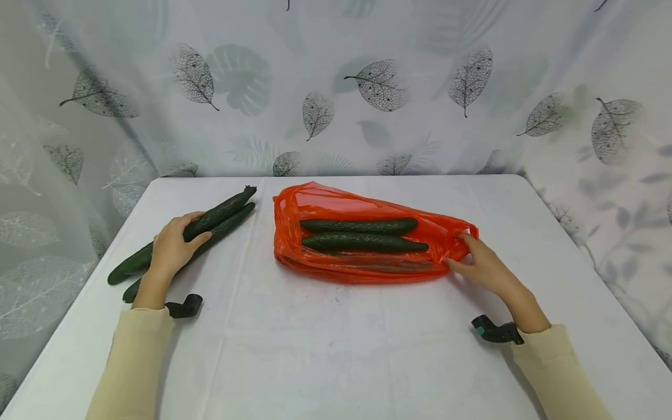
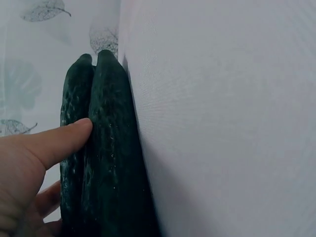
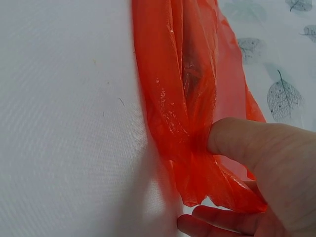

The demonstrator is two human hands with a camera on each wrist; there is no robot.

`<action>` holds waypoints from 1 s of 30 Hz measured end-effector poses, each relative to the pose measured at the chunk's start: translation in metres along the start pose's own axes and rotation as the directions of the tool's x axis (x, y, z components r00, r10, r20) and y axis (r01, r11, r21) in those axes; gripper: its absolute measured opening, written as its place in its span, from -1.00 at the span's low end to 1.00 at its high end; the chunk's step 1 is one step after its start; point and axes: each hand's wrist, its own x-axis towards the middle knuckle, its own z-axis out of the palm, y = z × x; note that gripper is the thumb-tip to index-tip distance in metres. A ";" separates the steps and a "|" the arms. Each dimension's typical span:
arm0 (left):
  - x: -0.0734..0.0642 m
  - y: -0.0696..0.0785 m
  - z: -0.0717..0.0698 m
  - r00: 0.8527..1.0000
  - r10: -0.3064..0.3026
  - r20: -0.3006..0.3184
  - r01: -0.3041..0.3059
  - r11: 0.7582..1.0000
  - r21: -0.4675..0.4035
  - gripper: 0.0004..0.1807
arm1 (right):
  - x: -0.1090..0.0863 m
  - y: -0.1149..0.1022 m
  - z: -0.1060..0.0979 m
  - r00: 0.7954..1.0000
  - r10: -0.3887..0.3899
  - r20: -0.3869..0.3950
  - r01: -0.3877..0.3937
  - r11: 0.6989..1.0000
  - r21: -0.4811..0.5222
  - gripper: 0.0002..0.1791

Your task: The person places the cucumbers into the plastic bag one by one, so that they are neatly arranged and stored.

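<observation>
Gripping the far cucumber (image 1: 217, 214) of a slanted pair, the left hand (image 1: 175, 242) sits at the left of my head view. Its thumb crosses over the top to the seam with the near cucumber (image 1: 230, 225); in my left wrist view I make out the other fingers tucked against the far side. Both of these cucumbers lie side by side on the white worktop (image 1: 336, 350), their upper ends pointing away and to the right.

Over on the right, I have the right hand (image 1: 488, 265) pinching the gathered right end of an orange-red plastic bag (image 1: 286, 233) between thumb and fingers. The bag lies along the middle of the worktop, well apart from that hand's sleeve (image 1: 553, 364). I count two cucumbers in it clearly, an upper one (image 1: 359, 226) and a lower one (image 1: 362, 241), both running left to right. A darker shape shows through the film below them; I cannot tell what it is.

Behind everything I see a pale curtain (image 1: 252, 76) printed with leaves.
</observation>
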 end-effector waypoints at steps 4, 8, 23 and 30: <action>0.001 -0.001 0.001 0.999 0.027 -0.046 -0.027 1.000 0.004 -0.46 | 0.000 0.000 0.001 1.000 -0.006 -0.009 0.006 1.000 0.001 -0.20; -0.002 -0.002 0.001 0.997 0.038 -0.063 -0.036 0.999 0.025 -0.50 | -0.001 0.000 0.002 1.000 -0.008 -0.012 0.008 1.000 0.002 -0.21; -0.004 -0.003 0.000 0.995 0.082 -0.053 -0.080 0.996 0.041 -0.49 | 0.000 0.001 0.002 0.999 -0.041 -0.036 0.040 0.999 -0.017 -0.26; -0.006 0.007 -0.004 0.991 0.130 -0.041 -0.128 0.991 0.046 -0.50 | 0.001 0.002 0.002 0.999 -0.040 -0.034 0.039 0.999 -0.026 -0.26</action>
